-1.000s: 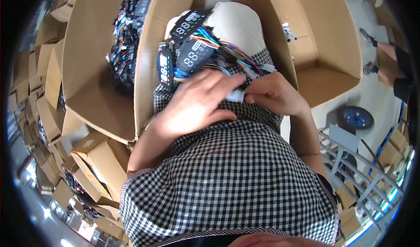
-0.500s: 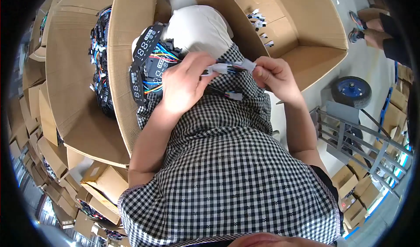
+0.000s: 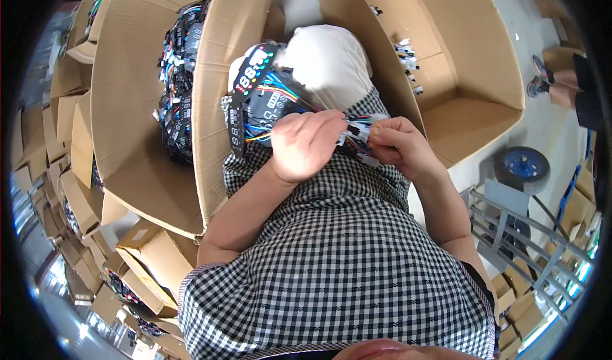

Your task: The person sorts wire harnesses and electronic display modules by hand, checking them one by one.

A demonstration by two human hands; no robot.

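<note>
Right hand [image 3: 403, 144] pinches white connectors [image 3: 358, 130]; left hand [image 3: 307, 144] curls over wires [image 3: 280, 86], grip unclear. Wires run crosswise between hands, display boards [image 3: 252, 73] left of both.

The person's lap [image 3: 360, 178], covered by a black-and-white checked apron [image 3: 344, 251], carries a cluster of black display panels [image 3: 273, 103] just beyond and to the left of the left hand [image 3: 307, 144]. Coloured wires [image 3: 278, 83] spread from the panels toward that hand.
</note>
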